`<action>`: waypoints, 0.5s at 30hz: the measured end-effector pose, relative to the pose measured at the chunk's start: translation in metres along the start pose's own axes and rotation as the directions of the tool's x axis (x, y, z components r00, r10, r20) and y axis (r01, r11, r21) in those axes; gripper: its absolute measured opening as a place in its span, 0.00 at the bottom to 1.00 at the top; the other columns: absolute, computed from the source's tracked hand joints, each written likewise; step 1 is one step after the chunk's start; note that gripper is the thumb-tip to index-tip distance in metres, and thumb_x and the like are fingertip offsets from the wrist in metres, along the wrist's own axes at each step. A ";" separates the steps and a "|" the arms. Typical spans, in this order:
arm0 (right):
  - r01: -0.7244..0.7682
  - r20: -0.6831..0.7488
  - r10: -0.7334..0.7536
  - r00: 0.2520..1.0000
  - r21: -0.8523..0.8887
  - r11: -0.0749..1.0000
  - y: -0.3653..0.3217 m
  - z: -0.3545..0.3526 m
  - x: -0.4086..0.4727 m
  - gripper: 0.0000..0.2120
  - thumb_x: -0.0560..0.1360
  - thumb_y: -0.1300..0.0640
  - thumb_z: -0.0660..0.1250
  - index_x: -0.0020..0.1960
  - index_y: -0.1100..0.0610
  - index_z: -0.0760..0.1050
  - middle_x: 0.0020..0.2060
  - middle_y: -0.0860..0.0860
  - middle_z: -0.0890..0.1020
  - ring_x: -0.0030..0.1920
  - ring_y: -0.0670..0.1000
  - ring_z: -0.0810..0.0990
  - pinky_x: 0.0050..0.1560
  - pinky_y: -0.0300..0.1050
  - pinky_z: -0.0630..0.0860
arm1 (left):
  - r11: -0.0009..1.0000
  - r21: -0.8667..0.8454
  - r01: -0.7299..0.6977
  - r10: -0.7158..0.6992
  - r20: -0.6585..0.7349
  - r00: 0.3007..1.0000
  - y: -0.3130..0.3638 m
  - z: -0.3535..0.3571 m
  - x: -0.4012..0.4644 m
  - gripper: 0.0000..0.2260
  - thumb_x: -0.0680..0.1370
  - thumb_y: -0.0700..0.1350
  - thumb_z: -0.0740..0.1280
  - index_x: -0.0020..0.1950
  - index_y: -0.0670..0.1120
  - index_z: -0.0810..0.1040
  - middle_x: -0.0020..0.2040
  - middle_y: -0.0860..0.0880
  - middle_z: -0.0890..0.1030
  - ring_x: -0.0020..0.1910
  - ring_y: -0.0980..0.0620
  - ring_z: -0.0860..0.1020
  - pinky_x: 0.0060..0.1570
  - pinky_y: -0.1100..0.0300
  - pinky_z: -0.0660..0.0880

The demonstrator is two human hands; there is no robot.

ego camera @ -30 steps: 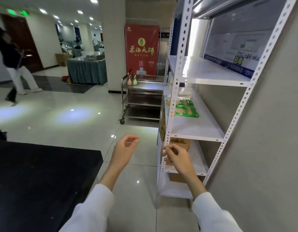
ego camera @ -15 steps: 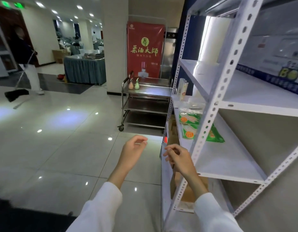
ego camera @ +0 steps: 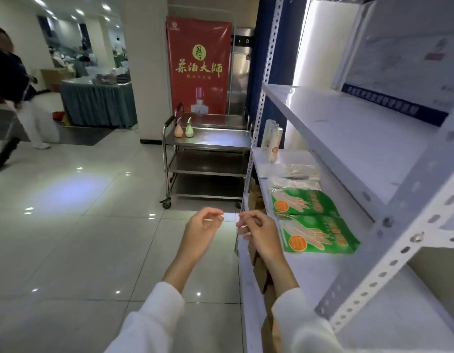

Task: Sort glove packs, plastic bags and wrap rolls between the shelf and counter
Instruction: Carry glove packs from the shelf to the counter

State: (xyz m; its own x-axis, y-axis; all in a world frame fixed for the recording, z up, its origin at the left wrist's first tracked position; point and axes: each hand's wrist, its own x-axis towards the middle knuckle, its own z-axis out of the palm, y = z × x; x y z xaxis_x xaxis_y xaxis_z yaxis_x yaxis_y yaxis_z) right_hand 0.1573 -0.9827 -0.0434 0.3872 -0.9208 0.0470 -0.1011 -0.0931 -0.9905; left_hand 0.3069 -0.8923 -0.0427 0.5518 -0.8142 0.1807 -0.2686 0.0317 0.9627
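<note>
step: reach for glove packs [ego camera: 312,225] | where: flat on middle shelf [ego camera: 322,271] | left hand [ego camera: 204,229], right hand [ego camera: 259,233]: loosely curled, empty | advice: pinch the near pack's edge (slippery film), lift flat

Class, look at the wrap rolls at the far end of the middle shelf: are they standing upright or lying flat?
Upright. The wrap rolls stand on end on the shelf, taller than wide.

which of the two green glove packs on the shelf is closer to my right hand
The front green glove pack, lying just beside your right hand. The other green glove pack lies farther back, toward the clear bags.
</note>
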 end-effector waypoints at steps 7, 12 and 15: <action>-0.035 -0.207 0.047 0.977 0.060 0.998 0.015 -0.023 0.097 0.09 0.83 0.63 0.65 0.51 0.55 0.84 0.40 0.51 0.88 0.40 0.52 0.87 0.40 0.43 0.82 | 0.999 0.030 0.021 -0.025 0.125 0.992 -0.009 0.050 0.117 0.06 0.82 0.46 0.69 0.53 0.57 0.82 0.51 0.57 0.85 0.51 0.56 0.82 0.52 0.59 0.79; -0.021 -0.314 0.040 0.949 0.064 0.998 0.020 -0.044 0.141 0.10 0.83 0.63 0.65 0.49 0.54 0.83 0.41 0.53 0.88 0.41 0.54 0.87 0.42 0.47 0.82 | 1.000 0.016 0.021 -0.024 0.275 0.961 -0.009 0.092 0.171 0.08 0.82 0.43 0.68 0.51 0.56 0.82 0.52 0.54 0.85 0.52 0.52 0.82 0.50 0.59 0.78; -0.043 -0.361 0.073 0.930 0.088 0.995 0.021 -0.060 0.156 0.08 0.82 0.62 0.66 0.49 0.55 0.83 0.37 0.50 0.88 0.35 0.49 0.85 0.36 0.41 0.79 | 1.000 -0.002 -0.027 0.026 0.378 0.925 -0.008 0.117 0.196 0.06 0.81 0.39 0.69 0.54 0.49 0.83 0.52 0.51 0.85 0.53 0.52 0.83 0.50 0.66 0.77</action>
State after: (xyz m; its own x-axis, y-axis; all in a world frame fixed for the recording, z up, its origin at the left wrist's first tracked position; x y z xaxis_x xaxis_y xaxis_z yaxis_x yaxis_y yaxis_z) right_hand 0.1611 -1.1510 -0.0490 0.0215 -0.9996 0.0185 -0.0370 -0.0193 -0.9991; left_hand 0.3244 -1.1202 -0.0383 0.2053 -0.9718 0.1158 -0.2821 0.0545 0.9578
